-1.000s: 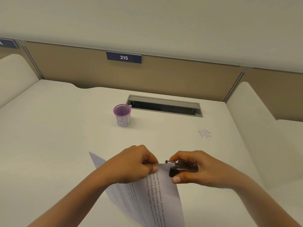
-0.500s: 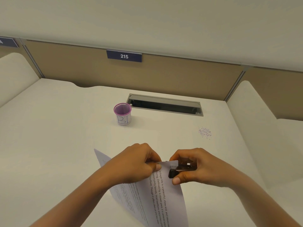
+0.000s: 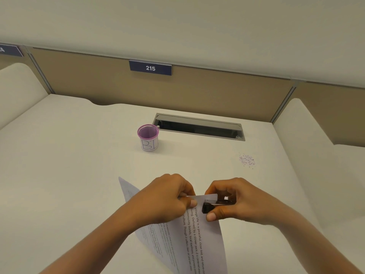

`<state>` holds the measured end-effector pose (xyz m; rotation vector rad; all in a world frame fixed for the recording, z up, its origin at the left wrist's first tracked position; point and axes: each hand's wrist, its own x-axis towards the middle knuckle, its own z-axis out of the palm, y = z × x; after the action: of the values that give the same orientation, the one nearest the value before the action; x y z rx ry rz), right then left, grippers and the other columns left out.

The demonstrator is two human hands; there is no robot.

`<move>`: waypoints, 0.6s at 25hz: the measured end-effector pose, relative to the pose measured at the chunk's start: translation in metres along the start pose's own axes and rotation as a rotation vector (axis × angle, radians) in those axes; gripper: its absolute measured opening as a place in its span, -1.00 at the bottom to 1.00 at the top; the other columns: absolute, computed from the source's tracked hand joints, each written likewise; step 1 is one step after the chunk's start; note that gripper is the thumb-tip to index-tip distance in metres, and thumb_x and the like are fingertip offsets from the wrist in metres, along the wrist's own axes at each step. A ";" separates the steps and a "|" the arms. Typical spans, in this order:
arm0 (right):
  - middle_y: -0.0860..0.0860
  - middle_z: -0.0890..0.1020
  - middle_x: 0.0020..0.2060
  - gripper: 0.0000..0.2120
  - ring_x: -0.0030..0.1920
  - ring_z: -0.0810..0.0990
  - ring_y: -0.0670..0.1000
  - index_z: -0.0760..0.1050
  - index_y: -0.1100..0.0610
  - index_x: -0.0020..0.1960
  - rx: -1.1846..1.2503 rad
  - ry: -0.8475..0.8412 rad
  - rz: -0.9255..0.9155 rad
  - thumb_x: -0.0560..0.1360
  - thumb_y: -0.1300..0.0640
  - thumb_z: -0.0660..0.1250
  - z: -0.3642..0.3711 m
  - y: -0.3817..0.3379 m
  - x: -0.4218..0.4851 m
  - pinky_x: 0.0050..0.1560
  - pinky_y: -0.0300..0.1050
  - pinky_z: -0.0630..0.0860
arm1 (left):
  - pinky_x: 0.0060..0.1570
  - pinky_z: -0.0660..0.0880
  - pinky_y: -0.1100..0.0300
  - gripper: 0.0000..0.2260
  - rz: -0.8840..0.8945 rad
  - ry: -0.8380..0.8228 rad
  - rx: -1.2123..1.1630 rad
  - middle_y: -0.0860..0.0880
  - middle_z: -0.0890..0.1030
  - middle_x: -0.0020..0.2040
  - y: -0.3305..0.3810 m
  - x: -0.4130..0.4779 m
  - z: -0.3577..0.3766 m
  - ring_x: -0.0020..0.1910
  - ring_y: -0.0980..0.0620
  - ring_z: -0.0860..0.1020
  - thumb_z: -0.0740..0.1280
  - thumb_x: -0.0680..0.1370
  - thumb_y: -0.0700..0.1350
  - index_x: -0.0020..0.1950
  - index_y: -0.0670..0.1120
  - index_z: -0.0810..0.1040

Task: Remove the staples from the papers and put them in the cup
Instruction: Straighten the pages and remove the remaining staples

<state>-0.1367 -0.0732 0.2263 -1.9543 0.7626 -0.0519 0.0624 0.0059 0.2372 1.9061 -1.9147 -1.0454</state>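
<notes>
Printed papers (image 3: 189, 240) are held up off the white desk (image 3: 79, 155), tilted toward me. My left hand (image 3: 164, 196) pinches their top edge near the corner. My right hand (image 3: 237, 202) grips a small black staple remover (image 3: 212, 206), whose jaws sit on the top corner of the papers. The staple itself is too small to make out. A purple mesh cup (image 3: 148, 137) with a white paper label stands upright farther back on the desk, left of centre, apart from both hands.
A grey cable slot (image 3: 199, 127) is cut into the desk behind the cup. A purple speckled smudge (image 3: 246, 161) marks the desk at right. A tan partition with a "215" sign (image 3: 150, 68) closes the back; raised dividers flank both sides.
Both hands and the papers have shifted slightly up and back. The staple remover has stayed clamped at the papers' top corner.
</notes>
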 end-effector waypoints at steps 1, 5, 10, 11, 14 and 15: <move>-0.10 0.69 -0.08 -0.69 -0.04 0.65 -0.01 0.59 0.00 -0.04 0.001 0.001 -0.002 0.34 -0.15 0.51 0.000 0.000 0.001 0.06 0.01 0.61 | -0.26 0.46 0.37 -0.88 -0.003 0.006 0.002 0.07 0.72 -0.06 -0.001 0.000 0.000 -0.17 0.12 0.64 0.28 0.58 0.03 -0.13 0.09 0.56; -0.06 0.69 -0.11 -0.72 -0.10 0.64 -0.03 0.60 -0.01 -0.07 0.006 0.011 -0.016 0.33 -0.14 0.52 0.001 0.001 0.001 -0.06 -0.07 0.60 | -0.27 0.45 0.37 -0.87 0.000 0.020 0.038 0.06 0.73 -0.06 -0.002 -0.001 0.001 -0.18 0.13 0.62 0.29 0.57 0.03 -0.15 0.08 0.55; -0.06 0.68 -0.14 -0.76 -0.18 0.60 -0.11 0.58 -0.01 -0.14 0.041 0.022 -0.005 0.32 -0.11 0.54 0.007 0.003 0.002 -0.14 -0.14 0.55 | -0.18 0.54 0.28 -0.89 0.008 0.005 0.083 0.04 0.72 -0.01 -0.004 -0.002 0.002 -0.14 0.08 0.63 0.29 0.57 0.04 -0.14 0.08 0.52; -0.07 0.68 -0.15 -0.76 -0.21 0.59 -0.14 0.57 -0.02 -0.16 0.050 0.026 0.000 0.31 -0.11 0.54 0.010 0.003 0.002 -0.17 -0.15 0.54 | -0.19 0.54 0.27 -0.89 0.008 0.004 0.091 0.04 0.72 -0.02 -0.004 -0.002 0.003 -0.15 0.07 0.63 0.29 0.57 0.04 -0.13 0.08 0.52; -0.08 0.69 -0.19 -0.79 -0.15 0.63 -0.06 0.52 -0.05 -0.25 0.084 0.082 0.028 0.32 -0.08 0.54 0.019 0.007 0.005 -0.10 -0.05 0.59 | -0.27 0.45 0.29 -0.92 0.001 0.008 0.118 0.06 0.69 -0.14 -0.006 -0.001 0.005 -0.22 0.08 0.59 0.31 0.55 0.03 -0.09 0.08 0.57; -0.08 0.69 -0.19 -0.79 -0.13 0.64 -0.04 0.51 -0.05 -0.26 0.097 0.093 0.035 0.33 -0.06 0.54 0.021 0.009 0.007 -0.07 -0.03 0.60 | -0.28 0.43 0.29 -0.92 -0.008 0.006 0.124 0.06 0.67 -0.16 -0.008 0.001 0.005 -0.21 0.08 0.58 0.32 0.55 0.03 -0.06 0.07 0.59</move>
<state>-0.1284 -0.0628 0.2065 -1.8563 0.8400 -0.1562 0.0650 0.0077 0.2287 1.9809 -2.0143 -0.9419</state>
